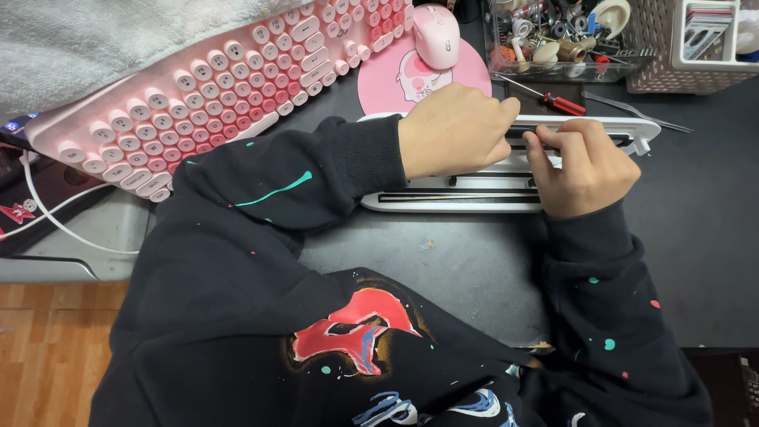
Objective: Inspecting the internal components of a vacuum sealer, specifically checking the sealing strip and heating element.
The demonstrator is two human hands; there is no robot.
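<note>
My left hand [455, 130] is curled into a loose fist on top of a long white panel [474, 190] with dark slots, which lies flat on the black desk [696, 198]. My right hand [585, 170] pinches the thin black strip [609, 138] along the panel's far edge, fingers closed on it. Just beyond the panel lies a red-handled screwdriver [561, 103]. A pink keyboard [213, 95] and a pink mouse [437, 33] sit further back to my left.

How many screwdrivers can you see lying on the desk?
1: a red-handled screwdriver lies on the dark desk just behind the white panel that both hands work on, in front of the clear parts tray. More may be hidden in that tray.
</note>
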